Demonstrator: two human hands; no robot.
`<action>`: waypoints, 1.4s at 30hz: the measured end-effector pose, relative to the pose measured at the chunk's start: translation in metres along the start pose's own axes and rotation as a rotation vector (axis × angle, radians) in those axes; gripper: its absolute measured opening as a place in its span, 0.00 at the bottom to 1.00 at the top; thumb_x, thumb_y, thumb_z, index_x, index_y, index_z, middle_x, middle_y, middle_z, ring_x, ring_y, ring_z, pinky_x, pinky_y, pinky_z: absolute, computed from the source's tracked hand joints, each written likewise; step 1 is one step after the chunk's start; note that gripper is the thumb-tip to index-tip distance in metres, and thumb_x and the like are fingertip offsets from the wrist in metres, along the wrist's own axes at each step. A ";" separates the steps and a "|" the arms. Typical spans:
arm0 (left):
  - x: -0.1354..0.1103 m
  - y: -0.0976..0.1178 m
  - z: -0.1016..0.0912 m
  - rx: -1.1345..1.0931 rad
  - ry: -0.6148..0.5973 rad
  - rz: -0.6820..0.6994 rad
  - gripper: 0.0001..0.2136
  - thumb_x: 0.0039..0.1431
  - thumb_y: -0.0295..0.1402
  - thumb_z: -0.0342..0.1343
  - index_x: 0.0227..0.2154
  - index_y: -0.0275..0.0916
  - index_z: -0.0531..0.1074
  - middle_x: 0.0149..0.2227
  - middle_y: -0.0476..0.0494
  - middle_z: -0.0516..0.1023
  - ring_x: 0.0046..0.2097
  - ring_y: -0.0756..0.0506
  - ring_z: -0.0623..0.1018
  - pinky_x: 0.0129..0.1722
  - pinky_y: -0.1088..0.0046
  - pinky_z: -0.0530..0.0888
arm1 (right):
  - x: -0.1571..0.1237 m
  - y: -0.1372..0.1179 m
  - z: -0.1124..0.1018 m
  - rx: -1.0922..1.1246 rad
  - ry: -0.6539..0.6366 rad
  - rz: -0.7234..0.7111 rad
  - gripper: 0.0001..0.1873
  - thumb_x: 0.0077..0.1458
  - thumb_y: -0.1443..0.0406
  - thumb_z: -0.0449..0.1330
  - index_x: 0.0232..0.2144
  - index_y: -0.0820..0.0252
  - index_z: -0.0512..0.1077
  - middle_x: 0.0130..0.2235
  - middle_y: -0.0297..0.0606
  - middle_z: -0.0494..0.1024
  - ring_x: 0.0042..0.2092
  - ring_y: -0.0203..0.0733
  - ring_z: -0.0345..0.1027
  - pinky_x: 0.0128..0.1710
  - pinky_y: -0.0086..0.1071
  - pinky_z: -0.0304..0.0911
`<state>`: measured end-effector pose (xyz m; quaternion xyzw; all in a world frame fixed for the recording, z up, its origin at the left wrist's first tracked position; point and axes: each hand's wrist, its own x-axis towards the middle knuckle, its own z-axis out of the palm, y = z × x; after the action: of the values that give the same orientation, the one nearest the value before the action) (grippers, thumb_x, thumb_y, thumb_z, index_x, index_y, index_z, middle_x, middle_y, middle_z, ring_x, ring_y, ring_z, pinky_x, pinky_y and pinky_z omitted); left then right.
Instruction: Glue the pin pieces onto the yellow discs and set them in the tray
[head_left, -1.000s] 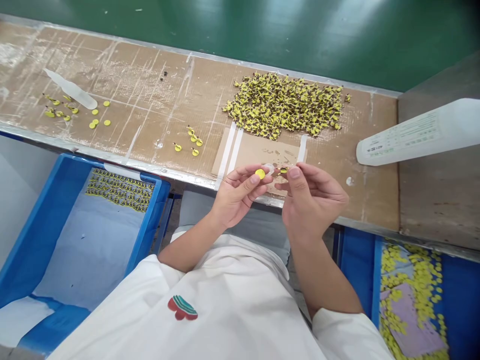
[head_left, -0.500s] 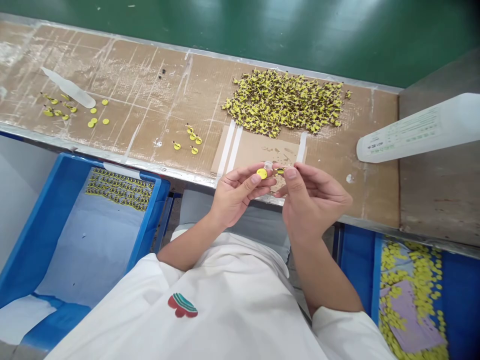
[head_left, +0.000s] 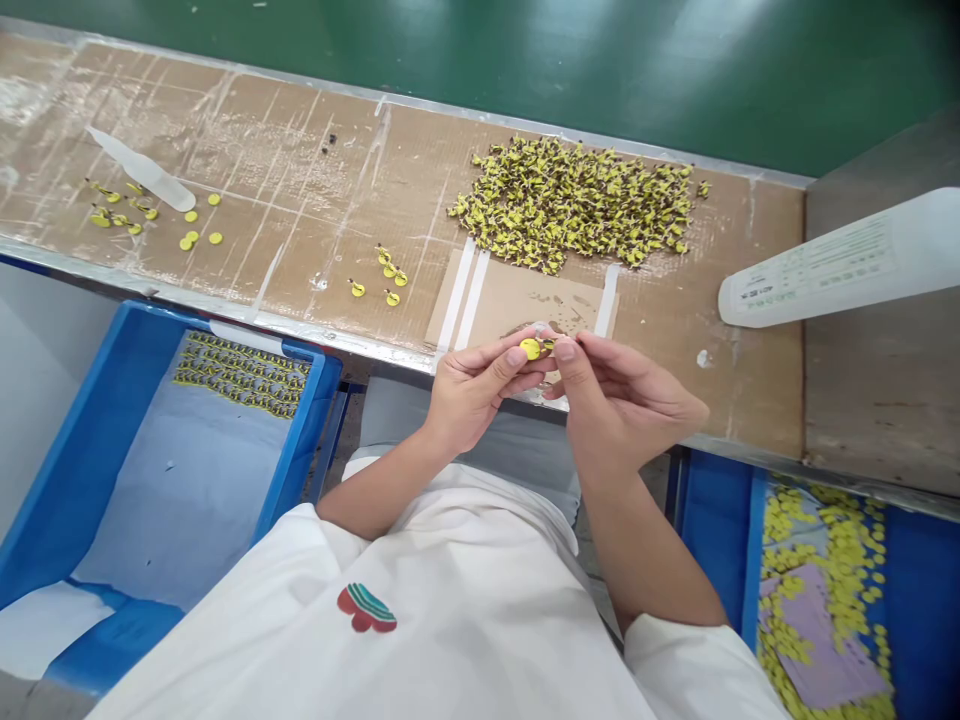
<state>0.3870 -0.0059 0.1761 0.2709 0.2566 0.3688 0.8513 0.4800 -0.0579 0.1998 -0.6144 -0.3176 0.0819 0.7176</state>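
Observation:
My left hand (head_left: 469, 392) is closed, pinching a small round yellow disc (head_left: 530, 348) between thumb and fingers. A small clear piece (head_left: 541, 329) shows just behind the disc, its kind too small to tell. My right hand (head_left: 626, 400) is closed on a tiny yellow-and-black piece (head_left: 549, 344), with thumb and forefinger pressed together. That piece is beside the disc; whether they touch I cannot tell. Both hands are over the front edge of a cardboard sheet (head_left: 510, 290) with white tape strips and wet-looking spots.
Behind the sheet lies a heap of small yellow-and-black pieces (head_left: 577, 205). A white bottle (head_left: 840, 262) leans in from the right. Leftward are loose yellow discs (head_left: 215, 238) and a white pointed tool (head_left: 142, 168). Blue bins (head_left: 289, 470) stand below the table on both sides.
My right hand has moved slightly left, bringing the yellow-and-black piece closer to the yellow disc. My left hand keeps its pinch. The whole view has shifted slightly.

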 end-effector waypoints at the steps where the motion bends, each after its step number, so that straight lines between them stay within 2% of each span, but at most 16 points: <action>1: 0.000 0.000 0.000 -0.002 -0.001 0.004 0.11 0.54 0.38 0.69 0.41 0.45 0.84 0.45 0.47 0.85 0.44 0.45 0.85 0.43 0.78 0.81 | 0.000 0.000 0.000 -0.004 -0.001 -0.001 0.08 0.49 0.66 0.73 0.34 0.58 0.81 0.35 0.34 0.85 0.29 0.39 0.80 0.22 0.28 0.77; 9: 0.000 -0.001 0.000 -0.004 -0.004 0.024 0.10 0.55 0.37 0.68 0.41 0.46 0.84 0.46 0.47 0.85 0.44 0.46 0.85 0.43 0.79 0.81 | -0.001 0.002 0.001 -0.013 0.002 -0.008 0.08 0.49 0.66 0.73 0.34 0.58 0.82 0.35 0.35 0.85 0.28 0.39 0.79 0.24 0.29 0.78; 15: 0.000 -0.001 -0.001 0.016 0.038 0.023 0.12 0.53 0.39 0.69 0.41 0.45 0.84 0.46 0.46 0.85 0.45 0.44 0.85 0.45 0.74 0.81 | -0.002 0.011 -0.002 -0.020 -0.007 -0.031 0.09 0.49 0.66 0.73 0.35 0.57 0.82 0.37 0.36 0.85 0.34 0.43 0.81 0.34 0.35 0.81; 20: -0.001 -0.001 0.000 0.017 0.070 0.022 0.13 0.51 0.40 0.70 0.40 0.45 0.84 0.45 0.44 0.85 0.44 0.43 0.85 0.47 0.70 0.81 | -0.003 0.016 -0.005 -0.059 -0.054 -0.081 0.11 0.48 0.68 0.73 0.37 0.55 0.82 0.37 0.36 0.85 0.36 0.43 0.82 0.34 0.34 0.81; 28: -0.003 0.000 0.004 0.029 0.132 0.016 0.15 0.45 0.41 0.73 0.37 0.43 0.84 0.44 0.42 0.85 0.47 0.40 0.84 0.49 0.66 0.81 | -0.004 0.016 -0.010 -0.149 -0.095 -0.081 0.11 0.50 0.64 0.73 0.38 0.55 0.81 0.38 0.36 0.85 0.35 0.44 0.82 0.34 0.35 0.81; 34: -0.003 0.000 0.003 0.048 0.120 0.054 0.13 0.48 0.40 0.72 0.37 0.44 0.84 0.44 0.43 0.85 0.46 0.40 0.85 0.46 0.68 0.83 | -0.003 0.015 -0.010 -0.127 -0.109 -0.098 0.10 0.49 0.66 0.73 0.37 0.54 0.81 0.37 0.35 0.85 0.36 0.44 0.82 0.34 0.36 0.80; 39: -0.004 0.000 0.002 0.080 0.155 0.101 0.14 0.46 0.41 0.73 0.36 0.44 0.84 0.44 0.44 0.85 0.46 0.39 0.85 0.46 0.62 0.84 | -0.002 0.014 -0.010 -0.164 -0.122 -0.096 0.11 0.48 0.65 0.73 0.37 0.53 0.82 0.37 0.34 0.85 0.36 0.45 0.81 0.37 0.38 0.81; 42: -0.004 0.000 0.001 0.092 0.157 0.108 0.14 0.46 0.42 0.72 0.37 0.44 0.84 0.43 0.44 0.85 0.45 0.39 0.85 0.46 0.62 0.84 | -0.002 0.014 -0.010 -0.166 -0.125 -0.095 0.10 0.49 0.64 0.73 0.36 0.53 0.82 0.37 0.35 0.85 0.36 0.44 0.81 0.36 0.37 0.81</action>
<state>0.3854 -0.0100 0.1779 0.2933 0.3241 0.4223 0.7941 0.4877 -0.0639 0.1857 -0.6498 -0.3962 0.0593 0.6460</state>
